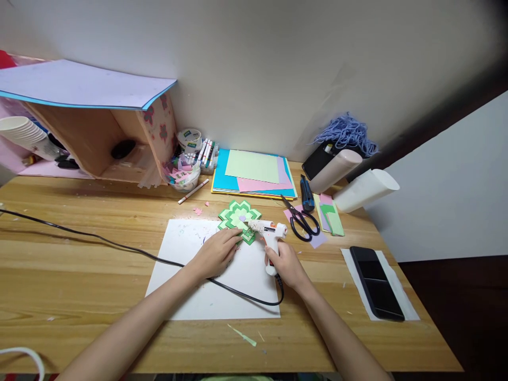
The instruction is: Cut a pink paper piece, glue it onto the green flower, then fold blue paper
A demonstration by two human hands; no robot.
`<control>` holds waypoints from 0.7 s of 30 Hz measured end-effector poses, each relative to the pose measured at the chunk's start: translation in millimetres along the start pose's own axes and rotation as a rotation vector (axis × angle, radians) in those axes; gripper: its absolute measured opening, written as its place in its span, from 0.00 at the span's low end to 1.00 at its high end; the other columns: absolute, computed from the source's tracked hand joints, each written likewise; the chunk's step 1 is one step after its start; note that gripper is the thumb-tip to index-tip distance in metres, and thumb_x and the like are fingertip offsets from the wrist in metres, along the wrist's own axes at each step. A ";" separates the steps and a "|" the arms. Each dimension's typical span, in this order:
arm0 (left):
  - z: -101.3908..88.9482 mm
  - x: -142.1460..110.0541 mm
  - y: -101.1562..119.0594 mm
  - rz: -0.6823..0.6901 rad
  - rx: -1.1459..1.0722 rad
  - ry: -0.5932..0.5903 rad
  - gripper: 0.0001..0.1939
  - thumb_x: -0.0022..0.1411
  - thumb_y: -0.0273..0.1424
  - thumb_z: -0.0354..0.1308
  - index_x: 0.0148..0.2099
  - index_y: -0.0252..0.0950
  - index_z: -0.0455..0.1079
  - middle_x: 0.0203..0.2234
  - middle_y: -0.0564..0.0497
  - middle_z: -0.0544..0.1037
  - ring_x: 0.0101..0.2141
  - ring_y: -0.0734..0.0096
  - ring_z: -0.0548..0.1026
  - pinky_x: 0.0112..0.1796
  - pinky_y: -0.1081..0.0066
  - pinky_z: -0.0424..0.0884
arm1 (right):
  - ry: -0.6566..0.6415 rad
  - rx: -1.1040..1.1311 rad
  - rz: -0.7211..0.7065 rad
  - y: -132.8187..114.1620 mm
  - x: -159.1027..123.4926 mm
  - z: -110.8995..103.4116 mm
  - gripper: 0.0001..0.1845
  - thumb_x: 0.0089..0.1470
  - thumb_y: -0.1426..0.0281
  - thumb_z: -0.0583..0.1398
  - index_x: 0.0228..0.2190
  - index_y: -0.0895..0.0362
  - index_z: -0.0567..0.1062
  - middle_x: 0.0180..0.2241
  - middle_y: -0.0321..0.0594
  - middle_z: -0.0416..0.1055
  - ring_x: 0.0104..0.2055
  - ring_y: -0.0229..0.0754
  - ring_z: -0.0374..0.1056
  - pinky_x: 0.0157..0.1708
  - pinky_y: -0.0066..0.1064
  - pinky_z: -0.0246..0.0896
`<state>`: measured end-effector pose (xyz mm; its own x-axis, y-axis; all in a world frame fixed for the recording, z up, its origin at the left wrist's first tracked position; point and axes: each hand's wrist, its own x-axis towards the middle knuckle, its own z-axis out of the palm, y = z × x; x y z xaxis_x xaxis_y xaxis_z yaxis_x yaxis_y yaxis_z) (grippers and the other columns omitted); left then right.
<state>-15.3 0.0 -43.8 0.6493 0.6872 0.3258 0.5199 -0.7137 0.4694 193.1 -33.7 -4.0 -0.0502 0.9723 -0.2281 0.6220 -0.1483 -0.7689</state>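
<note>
A layered green paper flower with a small purple centre lies at the far edge of a white sheet. My left hand rests on the sheet, its fingers stretched over the flower's near edge. My right hand is wrapped round the handle of a white hot glue gun. The gun's nozzle points left and sits over the flower's right side, close to the centre. Whether the tip touches the paper, I cannot tell. From the handle a black cord loops across the sheet and passes under my left arm.
Black-handled scissors and a blue utility knife lie right of the flower. Behind it are stacked coloured sheets, markers and a tub of paper scraps. A phone lies at right; an open box stands at left.
</note>
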 end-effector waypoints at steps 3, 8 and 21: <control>0.0 -0.2 -0.4 -0.008 0.006 -0.005 0.15 0.61 0.25 0.45 0.50 0.35 0.63 0.51 0.43 0.67 0.51 0.64 0.65 0.50 0.59 0.65 | -0.001 -0.001 0.015 -1.7 0.1 -0.5 0.19 0.51 0.64 0.49 0.14 0.59 0.66 0.15 0.36 0.64 0.20 0.36 0.61 0.22 0.26 0.50; -1.9 0.9 1.3 -0.011 -0.010 0.003 0.14 0.62 0.25 0.44 0.49 0.35 0.64 0.50 0.43 0.68 0.50 0.65 0.66 0.49 0.60 0.66 | 0.003 0.007 0.011 -7.6 0.0 -3.0 0.18 0.51 0.64 0.49 0.15 0.58 0.65 0.16 0.36 0.65 0.21 0.36 0.61 0.22 0.26 0.51; -8.8 0.4 6.6 -0.003 -0.006 0.022 0.13 0.62 0.26 0.44 0.46 0.35 0.65 0.47 0.43 0.70 0.48 0.64 0.67 0.47 0.61 0.66 | 0.049 0.108 0.043 -16.1 -10.5 1.8 0.18 0.51 0.61 0.51 0.18 0.59 0.67 0.17 0.37 0.65 0.21 0.36 0.61 0.23 0.26 0.53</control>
<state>-16.5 -3.2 -33.4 0.6357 0.6919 0.3423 0.5183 -0.7112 0.4749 182.1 -41.8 9.7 0.0151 0.9719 -0.2349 0.5349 -0.2063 -0.8194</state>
